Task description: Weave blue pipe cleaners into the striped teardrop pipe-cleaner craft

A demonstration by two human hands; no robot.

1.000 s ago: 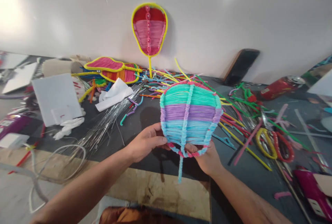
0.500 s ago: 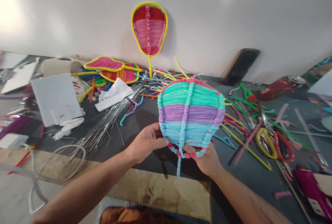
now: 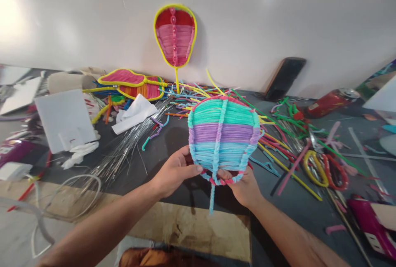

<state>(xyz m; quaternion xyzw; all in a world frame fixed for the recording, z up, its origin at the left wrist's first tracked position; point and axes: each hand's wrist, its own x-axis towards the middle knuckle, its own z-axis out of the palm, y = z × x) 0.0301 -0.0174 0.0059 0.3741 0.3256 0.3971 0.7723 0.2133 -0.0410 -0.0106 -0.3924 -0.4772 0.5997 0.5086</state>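
Observation:
A pipe-cleaner balloon shape [image 3: 236,134] with green, purple and light-blue bands is held up over the dark table. A twisted rib runs down its middle and ends in a short light-blue stem. My left hand [image 3: 177,171] pinches its lower left rim between thumb and fingers. At the lower right, my right hand [image 3: 246,186] grips the rim, its fingers partly hidden behind the weave. A similar pink and red shape with a yellow border [image 3: 182,36] leans upright against the white wall behind.
Loose pipe cleaners and a bundle of wires [image 3: 123,147] lie around. To the right are scissors [image 3: 315,168], a red can [image 3: 334,102] and a phone [image 3: 285,78] leaning on the wall. At the left are a white card [image 3: 64,114] and a cable [image 3: 99,188].
Both hands keep their hold on the balloon shape, which has turned slightly and looks a little narrower. The whole view has shifted slightly.

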